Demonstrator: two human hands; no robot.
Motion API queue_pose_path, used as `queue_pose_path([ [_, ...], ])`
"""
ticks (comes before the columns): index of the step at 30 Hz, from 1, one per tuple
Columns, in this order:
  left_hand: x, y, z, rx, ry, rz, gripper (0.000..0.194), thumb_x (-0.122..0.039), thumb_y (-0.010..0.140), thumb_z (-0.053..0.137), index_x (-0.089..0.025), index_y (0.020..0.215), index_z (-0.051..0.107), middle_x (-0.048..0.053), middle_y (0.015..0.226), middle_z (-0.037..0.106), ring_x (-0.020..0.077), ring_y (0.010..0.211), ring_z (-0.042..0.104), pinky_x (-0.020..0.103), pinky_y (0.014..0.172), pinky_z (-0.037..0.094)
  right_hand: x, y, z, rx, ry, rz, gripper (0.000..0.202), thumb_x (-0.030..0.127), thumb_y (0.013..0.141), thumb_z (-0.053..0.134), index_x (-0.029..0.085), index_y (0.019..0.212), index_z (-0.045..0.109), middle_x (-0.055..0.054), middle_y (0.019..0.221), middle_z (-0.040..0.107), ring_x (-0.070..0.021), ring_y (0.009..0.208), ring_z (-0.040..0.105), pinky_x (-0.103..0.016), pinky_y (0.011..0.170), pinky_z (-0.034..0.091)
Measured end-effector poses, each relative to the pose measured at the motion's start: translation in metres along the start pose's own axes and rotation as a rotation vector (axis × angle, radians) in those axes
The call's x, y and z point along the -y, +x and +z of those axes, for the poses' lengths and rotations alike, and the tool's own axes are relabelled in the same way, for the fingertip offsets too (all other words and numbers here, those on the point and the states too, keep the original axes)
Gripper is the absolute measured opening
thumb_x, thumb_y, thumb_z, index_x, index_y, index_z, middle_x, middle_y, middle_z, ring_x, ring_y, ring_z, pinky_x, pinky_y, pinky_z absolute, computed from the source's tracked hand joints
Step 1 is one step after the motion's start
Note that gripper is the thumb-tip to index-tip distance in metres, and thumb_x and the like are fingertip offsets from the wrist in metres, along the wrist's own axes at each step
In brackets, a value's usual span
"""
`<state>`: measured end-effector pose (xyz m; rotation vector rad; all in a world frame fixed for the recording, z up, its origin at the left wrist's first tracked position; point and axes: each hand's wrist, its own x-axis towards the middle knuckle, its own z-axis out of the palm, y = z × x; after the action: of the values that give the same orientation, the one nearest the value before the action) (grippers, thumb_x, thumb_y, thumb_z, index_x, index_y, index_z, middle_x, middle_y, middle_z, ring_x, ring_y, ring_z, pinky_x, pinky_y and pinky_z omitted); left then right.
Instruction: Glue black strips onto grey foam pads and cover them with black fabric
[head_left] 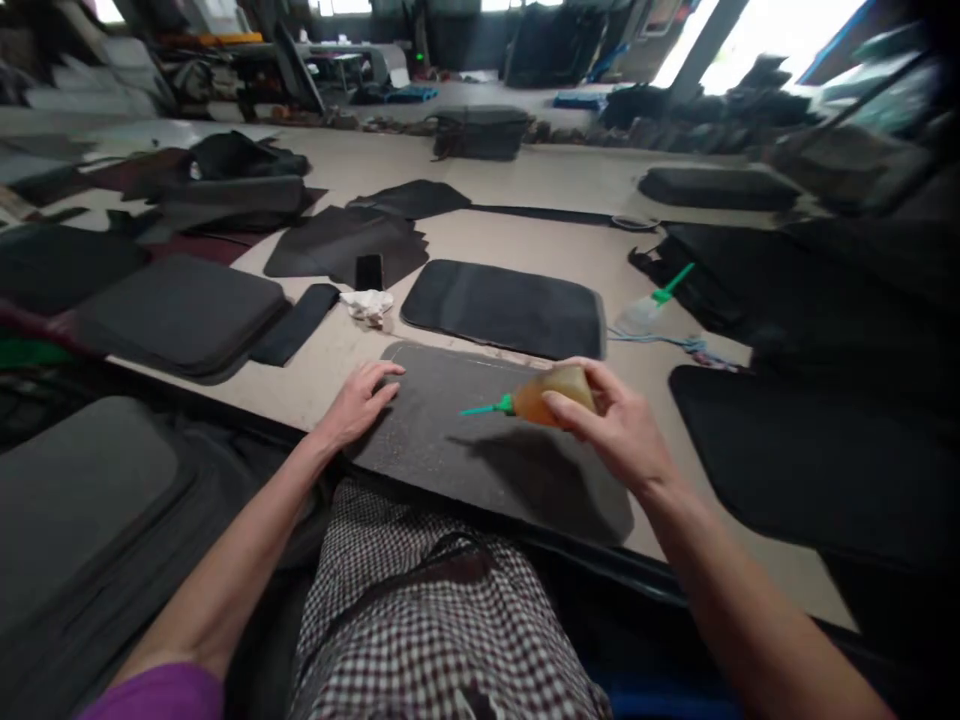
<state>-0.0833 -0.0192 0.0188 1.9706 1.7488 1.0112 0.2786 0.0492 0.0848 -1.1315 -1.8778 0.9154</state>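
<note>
My right hand [611, 415] grips a squeeze bottle [534, 398] of amber liquid, its green nozzle pointing left. The bottle hangs tilted over a dark grey panel [442, 440] with rounded corners, and its shadow falls on the panel. On the panel's left edge rests my left hand [364, 400], fingers apart and holding nothing. Just behind the panel lies a padded black piece [502, 308] with rounded corners. A crumpled white cloth [367, 306] and a dark phone-like object [369, 272] are beyond my left hand.
A second green-nozzled bottle [651, 308] stands to the right, near a bluish cord [675, 342]. Stacked dark panels [180, 310] are on the left; a large black panel [810, 450] lies on the right. Dark flat pieces [349, 240] lie farther back on the pale table [525, 240].
</note>
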Motion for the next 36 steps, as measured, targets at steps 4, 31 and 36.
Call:
queue_pose_path([
  [4, 0.017, -0.019, -0.031, -0.011, 0.119, -0.067, 0.017, -0.034, 0.093, 0.062, -0.021, 0.101, 0.068, 0.006, 0.106, 0.068, 0.0227, 0.109, 0.059, 0.040, 0.101, 0.047, 0.026, 0.000, 0.076, 0.181, 0.018, -0.130, 0.047, 0.055, 0.083, 0.075, 0.026, 0.117, 0.063, -0.006, 0.107, 0.071, -0.0292, 0.094, 0.068, -0.046, 0.084, 0.058],
  [31, 0.040, -0.052, -0.023, 0.032, 0.384, -0.141, 0.017, -0.033, 0.087, 0.075, -0.021, 0.093, 0.065, 0.006, 0.101, 0.062, 0.0262, 0.104, 0.052, 0.042, 0.094, 0.040, 0.023, -0.033, 0.050, 0.291, -0.222, -0.268, 0.040, 0.049, 0.091, 0.072, 0.024, 0.119, 0.058, -0.006, 0.109, 0.067, -0.0252, 0.095, 0.065, -0.039, 0.084, 0.053],
  [36, 0.048, -0.052, -0.021, 0.032, 0.402, -0.130, 0.019, -0.038, 0.087, 0.073, -0.022, 0.093, 0.065, 0.005, 0.099, 0.062, 0.0253, 0.102, 0.053, 0.041, 0.095, 0.042, 0.004, -0.058, -0.003, 0.265, -0.280, -0.147, 0.045, 0.053, 0.090, 0.071, 0.025, 0.123, 0.060, -0.006, 0.113, 0.068, -0.0263, 0.099, 0.066, -0.040, 0.087, 0.054],
])
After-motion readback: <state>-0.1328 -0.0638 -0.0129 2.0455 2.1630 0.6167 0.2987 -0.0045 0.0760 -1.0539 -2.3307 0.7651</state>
